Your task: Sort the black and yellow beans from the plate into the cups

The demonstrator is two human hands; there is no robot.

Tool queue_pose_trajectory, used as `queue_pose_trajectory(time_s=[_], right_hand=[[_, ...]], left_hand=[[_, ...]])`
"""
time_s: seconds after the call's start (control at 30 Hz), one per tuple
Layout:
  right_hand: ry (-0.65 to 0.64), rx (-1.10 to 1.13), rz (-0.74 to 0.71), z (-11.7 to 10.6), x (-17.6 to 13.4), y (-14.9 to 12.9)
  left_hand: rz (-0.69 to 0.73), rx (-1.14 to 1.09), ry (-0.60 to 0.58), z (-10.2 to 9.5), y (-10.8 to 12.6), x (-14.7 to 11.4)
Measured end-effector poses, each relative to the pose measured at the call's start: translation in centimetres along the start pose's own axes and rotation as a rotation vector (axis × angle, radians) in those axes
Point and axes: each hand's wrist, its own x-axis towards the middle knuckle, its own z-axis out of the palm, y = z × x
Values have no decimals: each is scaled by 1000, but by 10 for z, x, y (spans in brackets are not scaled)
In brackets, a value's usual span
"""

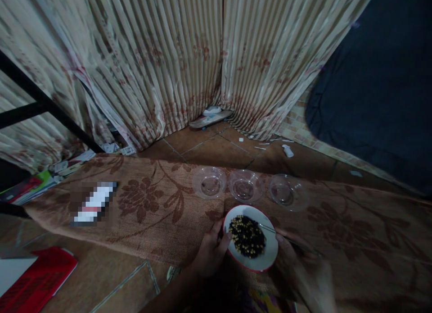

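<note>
My left hand [212, 250] grips the near-left rim of a white bowl [272, 254] with a red edge, its thumb over the rim. Inside lies a mix of yellow and black beans [248, 236], the yellow ones mostly to the left. In my right hand [303, 263], blurred at the bowl's right side, is a slim metal utensil [267, 228]; its tip reaches over the beans, and its exact kind is unclear. Just beyond the bowl stand three clear plastic bowls: a left one [209, 183], a middle one [245, 187] and a right one [285, 193].
A brown flowered cloth [145, 232] covers the low table. A pixelated phone-like object [94, 204] lies at its left. Behind are striped curtains [189, 56], a skateboard [211, 118] on the floor and a dark draped shape [374, 88]. A red item [40, 279] sits lower left.
</note>
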Motion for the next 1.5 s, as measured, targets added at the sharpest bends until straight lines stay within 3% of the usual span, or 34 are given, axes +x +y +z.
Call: queue_pose_trajectory(time_s=[0.13,0.27,0.4,0.53,0.67,0.8,1.1,1.27,1.5], right_hand=[[15,49,-106,8,5,-6],[-30,19,-158,25,17,-36],[-99,26,-333,62,39,-70],[-204,53,-425,105,62,-86],[-244,42,-451,121,69,-88],[-211,8,-432,103,61,-85],[65,0,-145,19,29,-42],[18,-29,3,-12,9,-6],[-77,-106,22,-16,-6,13]], left_hand=[[8,-26,-8,0,3,0],[9,-49,-21,-2,4,0],[37,-75,-23,-2,5,-1],[95,-103,-14,-2,6,-2],[131,-98,-16,-3,8,-3],[159,-90,-13,-4,9,-2],[18,-55,-18,-3,3,0],[-12,-14,0,-1,1,0],[-27,-14,-10,-1,2,1]])
